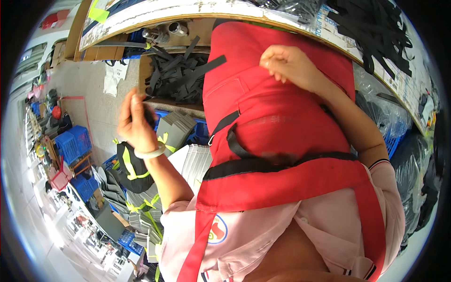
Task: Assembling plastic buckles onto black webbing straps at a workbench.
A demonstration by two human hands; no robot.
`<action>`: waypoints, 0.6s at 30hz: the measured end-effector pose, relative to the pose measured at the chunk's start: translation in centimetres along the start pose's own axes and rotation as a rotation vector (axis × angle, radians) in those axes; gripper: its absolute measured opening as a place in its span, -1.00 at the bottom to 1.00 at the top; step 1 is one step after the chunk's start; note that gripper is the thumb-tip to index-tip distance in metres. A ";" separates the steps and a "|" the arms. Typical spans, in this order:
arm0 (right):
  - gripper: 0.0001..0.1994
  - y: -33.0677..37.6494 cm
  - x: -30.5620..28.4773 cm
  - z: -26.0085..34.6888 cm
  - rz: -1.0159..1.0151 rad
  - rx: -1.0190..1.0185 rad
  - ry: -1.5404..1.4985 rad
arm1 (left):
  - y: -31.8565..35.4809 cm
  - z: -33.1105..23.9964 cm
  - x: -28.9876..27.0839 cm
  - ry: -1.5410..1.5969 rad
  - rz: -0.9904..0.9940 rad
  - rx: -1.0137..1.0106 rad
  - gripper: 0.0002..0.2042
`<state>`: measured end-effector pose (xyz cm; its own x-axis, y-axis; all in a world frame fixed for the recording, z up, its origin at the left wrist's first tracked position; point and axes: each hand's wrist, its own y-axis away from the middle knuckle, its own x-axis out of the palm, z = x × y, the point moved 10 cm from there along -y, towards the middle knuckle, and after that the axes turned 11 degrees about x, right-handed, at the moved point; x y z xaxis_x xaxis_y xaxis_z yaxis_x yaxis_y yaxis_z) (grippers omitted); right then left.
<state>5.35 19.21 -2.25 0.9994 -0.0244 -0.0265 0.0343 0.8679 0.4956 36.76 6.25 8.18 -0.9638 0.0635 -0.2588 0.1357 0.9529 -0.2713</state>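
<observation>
My left hand (136, 120) is raised at the left, a pale bracelet on its wrist. Its fingers are closed beside a dark object (149, 115), mostly hidden behind the hand, so its kind cannot be made out. Over the red apron (277, 122), my right hand (287, 68) is curled, fingertips together, and nothing shows in it. Between the hands, a cardboard box (145, 70) holds many flat black strips (174, 77). One black strip (211, 67) sticks out from the pile across the apron's edge in this view.
A worktable (188, 10) runs along the top, with a heap of black strips (376, 30) at its right. Stacked grey pieces (176, 129) stand below the box. Blue crates (74, 143) are at left; plastic-wrapped bundles (408, 160) at right.
</observation>
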 end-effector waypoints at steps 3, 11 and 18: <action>-0.79 0.2 5.0 2.2 0.184 -0.013 0.001 | 2.6 3.1 7.8 0.190 0.178 -0.260 -0.76; -0.78 0.1 4.5 1.0 0.149 0.072 -0.159 | 9.2 4.4 23.3 0.847 0.516 -0.622 -0.45; -0.79 0.7 0.3 -0.3 0.100 0.056 -0.419 | 10.4 4.8 24.1 0.979 0.751 -0.762 -0.70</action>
<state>5.64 19.93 -2.22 0.9154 -0.1510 0.3732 -0.0738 0.8484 0.5242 16.01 16.23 -5.29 -0.5317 0.4852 0.6941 0.8176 0.5078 0.2713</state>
